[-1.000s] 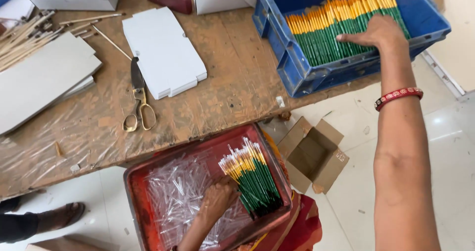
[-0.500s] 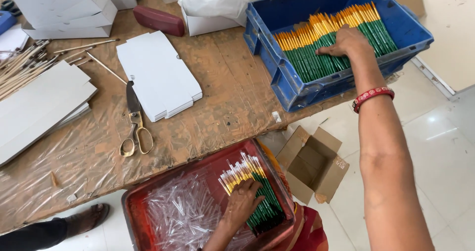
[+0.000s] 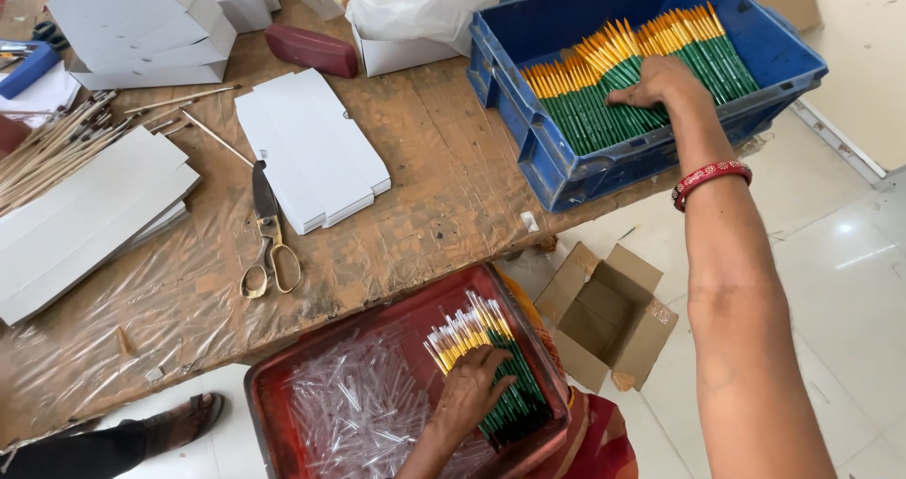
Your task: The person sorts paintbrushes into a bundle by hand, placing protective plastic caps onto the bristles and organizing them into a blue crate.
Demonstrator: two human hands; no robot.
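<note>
The right hand (image 3: 661,84) lies palm-down on the green, yellow-tipped brushes (image 3: 642,83) in the blue crate (image 3: 566,172), fingers curled over a cluster; whether it has closed on them cannot be told. The brushes' long axes run across the reaching arm. The left hand (image 3: 469,394) presses flat, fingers spread, on the brush bundle (image 3: 491,366) in the red tray (image 3: 377,314).

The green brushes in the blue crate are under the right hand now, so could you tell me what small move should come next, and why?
Probably close the right hand around a bunch of the green brushes and lift it. The palm lies flat on them in the blue crate and the fingers are not yet curled under any, while the left hand steadies a smaller bundle in the red tray.
</note>
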